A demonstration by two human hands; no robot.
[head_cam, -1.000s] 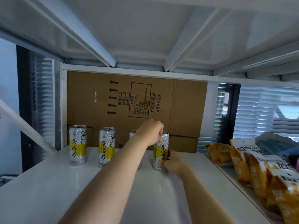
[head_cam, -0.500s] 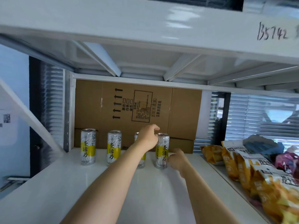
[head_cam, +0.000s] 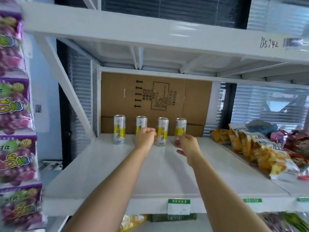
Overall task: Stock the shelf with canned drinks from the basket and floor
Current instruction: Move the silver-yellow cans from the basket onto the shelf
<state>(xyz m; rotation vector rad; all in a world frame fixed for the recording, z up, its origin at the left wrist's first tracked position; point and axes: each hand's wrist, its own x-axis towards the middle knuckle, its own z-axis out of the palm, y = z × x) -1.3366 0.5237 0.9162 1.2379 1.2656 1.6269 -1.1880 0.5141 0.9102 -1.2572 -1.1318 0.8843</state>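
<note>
Several silver and yellow cans stand in a row at the back of the white shelf [head_cam: 117,173], in front of a cardboard box. The leftmost can [head_cam: 119,129] stands apart; the second can [head_cam: 141,124] is partly hidden behind my left hand [head_cam: 145,138]. That hand is curled loosely and holds nothing, just in front of the third can [head_cam: 162,131]. My right hand [head_cam: 188,146] hovers with fingers apart, empty, below the fourth can [head_cam: 181,127]. Both hands are clear of the cans.
A flattened cardboard box [head_cam: 155,97] lines the shelf's back. Orange snack bags [head_cam: 255,148] lie on the shelf at the right. Purple grape-print packs [head_cam: 15,114] hang at the left. A shelf beam [head_cam: 150,34] runs overhead. Price tags [head_cam: 178,206] sit on the front edge.
Both hands let go of the two right-hand cans and drew back toward me. The view has pulled away from the shelf, revealing the upper beam and the front edge.
</note>
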